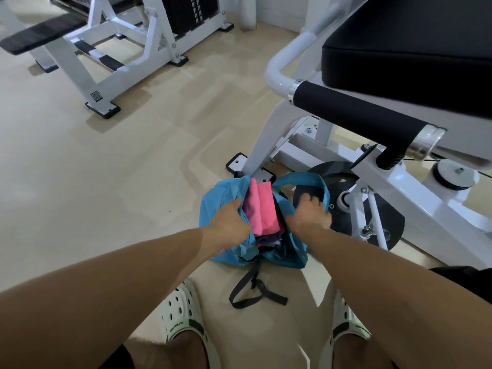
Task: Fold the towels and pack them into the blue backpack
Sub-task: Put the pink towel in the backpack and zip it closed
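The blue backpack (pixel 221 193) lies open on the floor between my feet and a gym machine. Folded pink towels (pixel 262 209) stand upright inside its opening, with darker cloth (pixel 266 242) just below them. My left hand (pixel 230 222) grips the left edge of the opening. On the right edge, my right hand (pixel 310 213) holds the fabric beside the blue shoulder strap (pixel 306 181). Both hands hold the opening apart around the towels.
A white gym machine with a black padded seat (pixel 412 43) and a black foam handle (pixel 354 110) stands close on the right, its foot (pixel 237 162) touching the backpack. Black straps (pixel 255 294) trail toward my white clogs (pixel 183 320). Another white machine (pixel 111 49) stands far left.
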`<state>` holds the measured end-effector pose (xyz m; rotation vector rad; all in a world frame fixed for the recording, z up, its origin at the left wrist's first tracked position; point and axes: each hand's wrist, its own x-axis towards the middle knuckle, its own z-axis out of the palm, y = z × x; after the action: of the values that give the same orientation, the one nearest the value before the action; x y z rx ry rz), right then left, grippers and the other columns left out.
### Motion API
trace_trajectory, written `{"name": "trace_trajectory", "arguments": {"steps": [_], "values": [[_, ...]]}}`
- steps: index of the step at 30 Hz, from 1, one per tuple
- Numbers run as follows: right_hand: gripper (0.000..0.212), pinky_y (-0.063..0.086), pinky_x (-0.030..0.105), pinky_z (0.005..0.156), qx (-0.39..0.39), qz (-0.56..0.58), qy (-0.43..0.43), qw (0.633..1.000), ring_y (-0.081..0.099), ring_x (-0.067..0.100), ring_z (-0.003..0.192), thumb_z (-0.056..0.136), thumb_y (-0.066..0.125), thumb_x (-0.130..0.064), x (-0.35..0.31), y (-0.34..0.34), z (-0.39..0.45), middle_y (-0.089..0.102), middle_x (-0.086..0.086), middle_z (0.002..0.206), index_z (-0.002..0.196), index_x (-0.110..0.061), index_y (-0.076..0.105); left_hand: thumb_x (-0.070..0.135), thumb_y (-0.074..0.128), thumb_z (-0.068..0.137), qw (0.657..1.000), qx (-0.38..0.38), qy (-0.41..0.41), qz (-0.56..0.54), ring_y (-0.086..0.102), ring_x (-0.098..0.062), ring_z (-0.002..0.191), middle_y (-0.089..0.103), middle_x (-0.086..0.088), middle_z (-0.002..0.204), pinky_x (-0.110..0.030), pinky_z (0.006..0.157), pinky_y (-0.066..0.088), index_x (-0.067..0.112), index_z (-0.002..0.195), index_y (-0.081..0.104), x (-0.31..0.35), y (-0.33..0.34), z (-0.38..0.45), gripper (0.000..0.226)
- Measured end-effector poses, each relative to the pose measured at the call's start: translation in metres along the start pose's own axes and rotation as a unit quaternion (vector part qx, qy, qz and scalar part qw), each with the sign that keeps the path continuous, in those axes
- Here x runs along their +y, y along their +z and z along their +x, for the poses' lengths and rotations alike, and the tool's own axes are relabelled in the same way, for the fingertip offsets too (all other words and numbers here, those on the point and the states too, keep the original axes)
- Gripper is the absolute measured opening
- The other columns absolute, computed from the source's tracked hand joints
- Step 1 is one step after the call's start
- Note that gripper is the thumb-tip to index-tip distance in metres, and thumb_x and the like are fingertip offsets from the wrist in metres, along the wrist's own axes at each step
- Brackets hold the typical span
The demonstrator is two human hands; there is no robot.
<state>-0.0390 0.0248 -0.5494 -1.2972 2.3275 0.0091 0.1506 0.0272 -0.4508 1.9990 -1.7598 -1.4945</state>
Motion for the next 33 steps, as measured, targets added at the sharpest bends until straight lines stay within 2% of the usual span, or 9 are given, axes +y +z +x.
{"name": "trace_trajectory", "arguments": {"steps": [5,7,11,14,19,23,26,31,33], "values": [[0.052,0.039,0.044,0.107,-0.115,-0.113,0.051,0.986,0.044,0.03,0.135,0.094,0.059,-0.027,0.012,0.002,-0.003,0.05,0.011,0.144,0.143,-0.014,0.046,-0.011,0.055,0.088,1.0,0.009,0.0,0.007,0.048,0.001,0.078,0.032,-0.001,0.161,-0.016,0.066,0.053,0.022,0.162,0.013,-0.002,0.001,0.005,0.091],[0.045,0.038,0.044,0.108,-0.106,-0.104,0.041,0.988,0.047,0.03,0.133,0.096,0.054,-0.023,0.01,0.003,-0.003,0.054,0.012,0.142,0.139,-0.013,0.049,-0.01,0.054,0.089,1.0,0.017,0.006,0.005,0.047,0.002,0.076,0.036,-0.001,0.159,-0.014,0.064,0.051,0.021,0.161,0.019,-0.001,0.001,0.005,0.086],[0.03,0.037,0.045,0.104,-0.033,0.044,0.0,0.999,0.054,0.036,0.124,0.102,0.039,-0.023,0.007,-0.003,-0.003,0.061,0.018,0.129,0.126,-0.009,0.05,-0.003,0.056,0.089,0.992,0.123,0.021,-0.03,0.063,-0.009,0.092,0.061,0.003,0.139,-0.014,0.073,0.049,0.021,0.139,0.06,-0.002,-0.005,0.003,0.056],[0.028,0.04,0.047,0.099,0.042,0.142,-0.018,0.989,0.058,0.041,0.112,0.107,0.03,-0.026,0.005,-0.011,-0.011,0.065,0.021,0.114,0.117,-0.006,0.048,-0.005,0.059,0.089,0.986,0.149,-0.013,-0.074,0.064,-0.008,0.078,0.069,0.003,0.125,-0.018,0.068,0.054,0.019,0.121,0.072,-0.006,-0.01,0.008,0.042],[0.031,0.041,0.042,0.078,0.087,0.228,-0.038,0.969,0.055,0.038,0.085,0.11,0.021,-0.035,-0.011,-0.025,-0.032,0.054,0.009,0.084,0.105,-0.012,0.042,-0.002,0.053,0.089,0.983,0.112,-0.065,-0.131,0.064,-0.023,0.088,0.066,-0.008,0.11,-0.041,0.081,0.06,0.02,0.097,0.06,-0.002,-0.009,0.004,0.024],[0.03,0.042,0.037,0.078,0.053,0.313,-0.052,0.947,0.056,0.027,0.082,0.109,0.026,-0.036,-0.036,-0.038,-0.047,0.058,0.008,0.094,0.101,-0.014,0.044,-0.001,0.045,0.091,0.981,0.076,-0.082,-0.16,0.053,-0.024,0.079,0.056,-0.011,0.088,-0.041,0.074,0.054,0.015,0.088,0.052,0.008,-0.013,-0.011,0.017],[0.029,0.039,0.031,0.066,0.03,0.369,-0.047,0.928,0.055,0.021,0.076,0.109,0.033,-0.033,-0.056,-0.054,-0.059,0.058,0.004,0.088,0.097,-0.013,0.05,-0.002,0.046,0.095,0.97,0.067,-0.09,-0.217,0.054,-0.021,0.066,0.055,-0.008,0.074,-0.039,0.067,0.057,0.01,0.075,0.052,0.016,-0.02,-0.022,0.023],[0.025,0.055,0.044,0.093,-0.032,0.385,-0.052,0.921,0.067,0.032,0.1,0.104,0.046,-0.032,-0.082,-0.081,-0.079,0.071,0.012,0.107,0.109,-0.016,0.064,0.002,0.053,0.098,0.959,0.01,-0.073,-0.275,0.058,-0.017,0.054,0.064,-0.003,0.056,-0.035,0.068,0.059,0.01,0.079,0.059,0.032,-0.035,-0.045,0.021],[0.021,0.057,0.049,0.092,-0.061,0.391,-0.074,0.915,0.07,0.035,0.099,0.104,0.051,-0.029,-0.084,-0.091,-0.087,0.073,0.014,0.102,0.101,-0.014,0.066,0.003,0.049,0.1,0.957,-0.007,-0.05,-0.286,0.06,-0.012,0.041,0.062,0.003,0.043,-0.025,0.052,0.057,0.012,0.08,0.06,0.036,-0.041,-0.052,0.024]]}}
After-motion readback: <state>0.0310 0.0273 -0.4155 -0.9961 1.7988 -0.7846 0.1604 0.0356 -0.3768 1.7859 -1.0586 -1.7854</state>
